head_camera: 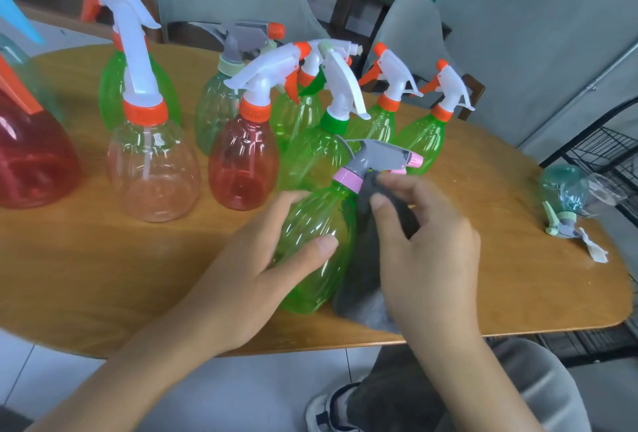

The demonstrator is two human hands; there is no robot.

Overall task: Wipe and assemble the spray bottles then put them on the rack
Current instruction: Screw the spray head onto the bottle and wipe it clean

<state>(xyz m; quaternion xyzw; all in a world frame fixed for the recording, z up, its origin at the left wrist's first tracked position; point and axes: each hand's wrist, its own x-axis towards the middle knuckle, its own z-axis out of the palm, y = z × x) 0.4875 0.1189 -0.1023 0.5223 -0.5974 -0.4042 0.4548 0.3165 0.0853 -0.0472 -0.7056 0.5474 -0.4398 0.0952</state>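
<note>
The green bottle (316,245) with the pink collar stood at the near edge of the wooden table (103,276), closest to the person, in front of the crowd of other spray bottles (241,162) behind it. The left hand (241,276) wrapped its thumb and fingers round the bottle's lower body, most likely to steady it so it would not spin or slide under the rubbing. The right hand (424,248) pinched a grey cloth (366,259) between thumb and fingers and pressed it against the bottle's right side and shoulder, just under the collar; the cloth's loose end hung down to the table edge beside the bottle's base. The bottle's long axis ran from its base at the near edge up and away from the person, leaning a little rightward in this wide view, so it looked roughly upright, though how far it tilted could not be told. Its grey spray head (383,154) was already fitted and pointed right, pink nozzle toward the black wire rack (600,155) beyond the table's right end. Well right of the bottle, near that rack, a pale teal bottle (562,186) lay on its side with a loose spray head (562,224) beside it, probably waiting to be assembled.
</note>
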